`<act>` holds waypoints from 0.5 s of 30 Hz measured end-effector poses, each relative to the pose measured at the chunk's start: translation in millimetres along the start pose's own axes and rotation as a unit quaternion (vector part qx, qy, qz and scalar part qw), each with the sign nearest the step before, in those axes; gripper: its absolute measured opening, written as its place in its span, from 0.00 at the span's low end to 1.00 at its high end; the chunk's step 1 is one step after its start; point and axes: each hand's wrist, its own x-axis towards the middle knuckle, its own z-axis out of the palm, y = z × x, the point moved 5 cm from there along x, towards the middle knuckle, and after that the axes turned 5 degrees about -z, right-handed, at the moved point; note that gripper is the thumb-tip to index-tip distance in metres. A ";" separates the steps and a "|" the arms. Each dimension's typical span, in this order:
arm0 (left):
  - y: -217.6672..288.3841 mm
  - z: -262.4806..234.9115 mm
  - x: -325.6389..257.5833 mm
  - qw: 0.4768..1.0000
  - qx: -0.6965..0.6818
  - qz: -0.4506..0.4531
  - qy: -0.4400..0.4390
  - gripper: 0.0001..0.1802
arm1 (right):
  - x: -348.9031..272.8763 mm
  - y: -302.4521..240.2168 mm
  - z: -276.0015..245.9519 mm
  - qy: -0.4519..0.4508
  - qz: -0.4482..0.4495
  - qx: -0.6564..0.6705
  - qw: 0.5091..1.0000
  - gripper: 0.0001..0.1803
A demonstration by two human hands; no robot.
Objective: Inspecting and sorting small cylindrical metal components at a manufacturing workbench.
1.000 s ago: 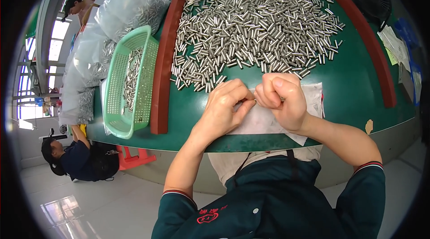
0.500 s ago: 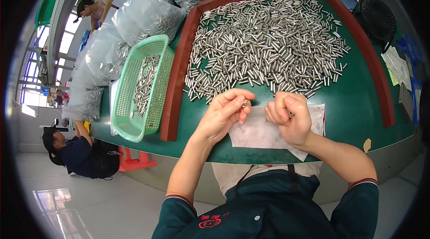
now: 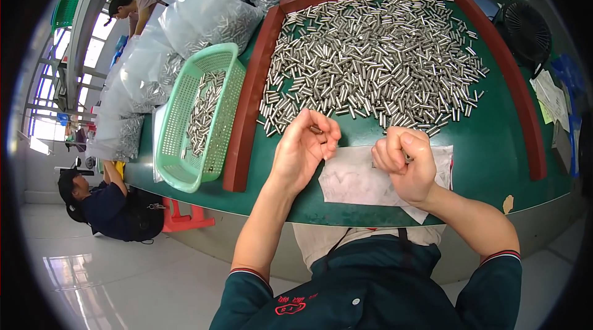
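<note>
A broad heap of short, shiny metal pins point(image 3: 377, 58) covers the green table in front of me. At its near edge, my left hand point(image 3: 302, 148) has its palm turned inward and its fingers curled, with a bit of a metal pin showing among them. My right hand point(image 3: 404, 160) is closed in a fist above a stained white cloth point(image 3: 352, 175). The end of a metal pin peeks out by its thumb; how many pins the fist hides I cannot tell.
Dark red wooden rails point(image 3: 252, 107) frame the heap. Left of them stands a green plastic basket point(image 3: 170, 138) partly filled with pins. Clear bags of pins point(image 3: 210, 18) line the far left, and a black fan point(image 3: 525, 30) stands at right. Two people are at left.
My left hand has moved slightly up toward the heap, and its thumb and fingers have loosened from their pinch. My right fist stays nearly in place. The view has shifted a little.
</note>
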 end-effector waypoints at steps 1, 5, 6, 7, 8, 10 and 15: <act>4.2 -6.3 2.0 0.998 0.052 0.046 0.003 0.17 | 0.0 -0.1 0.2 0.000 0.001 -0.005 1.000 0.19; 17.6 1.5 4.1 0.841 0.473 0.213 0.156 0.07 | 0.6 1.0 1.4 -0.005 -0.001 -0.007 1.000 0.18; 19.5 10.9 3.5 0.719 0.633 0.228 0.173 0.07 | 0.3 0.7 1.8 -0.001 0.003 -0.013 1.000 0.18; 17.6 20.2 3.9 0.652 0.687 0.272 0.169 0.07 | 0.3 0.7 2.0 0.002 0.006 -0.018 1.000 0.18; 14.6 22.5 7.0 0.633 0.699 0.299 0.147 0.07 | -0.1 0.2 2.1 0.002 0.008 -0.018 1.000 0.18; 12.3 22.9 8.2 0.622 0.713 0.286 0.153 0.06 | -0.2 -1.2 2.4 -0.001 0.003 -0.016 1.000 0.18; 9.1 21.1 9.7 0.613 0.730 0.274 0.129 0.04 | 1.3 0.0 2.2 0.003 0.001 -0.024 1.000 0.18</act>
